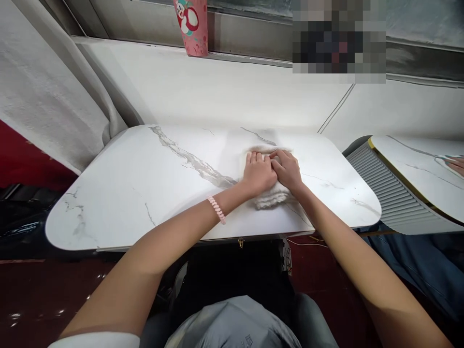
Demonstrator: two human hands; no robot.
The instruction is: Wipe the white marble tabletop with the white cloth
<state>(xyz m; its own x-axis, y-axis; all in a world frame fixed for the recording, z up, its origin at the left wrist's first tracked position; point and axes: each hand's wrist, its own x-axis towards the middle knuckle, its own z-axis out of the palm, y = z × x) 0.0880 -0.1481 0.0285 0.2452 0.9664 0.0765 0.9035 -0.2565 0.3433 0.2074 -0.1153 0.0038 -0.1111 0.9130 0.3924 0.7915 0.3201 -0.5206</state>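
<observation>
From where I stand, the left hand (261,174) and the right hand (290,171) are close together, both down on a fluffy white cloth (273,199). The left hand's fingers lie side by side, narrowly spaced, tips against the fabric; the right hand's fingers are bent inward beside them. Whether either set pinches the cloth or only presses it, I can't tell. The cloth sits right under the fingers, its shaggy edge bunched on the person's side of them. Under it all is the white bench (119,179) with grey marbling, one broad vein running up to the left from beside the left fingers. Back along the left forearm, a pink coiled bracelet (216,209) circles the wrist. Nearer the person than the fingers, a small gold latch (241,243) shows below the bench's front edge. Beyond the fingers rises a white wall (217,87). Well off to their right stands a second bench (409,157) with a ribbed side, and a co-worker's hand (458,166) just enters there. Far to the fingers' left hangs a pale curtain (50,72). Past the wall, up and to their left, a pink patterned cup (195,31) stands on the ledge (250,59).
</observation>
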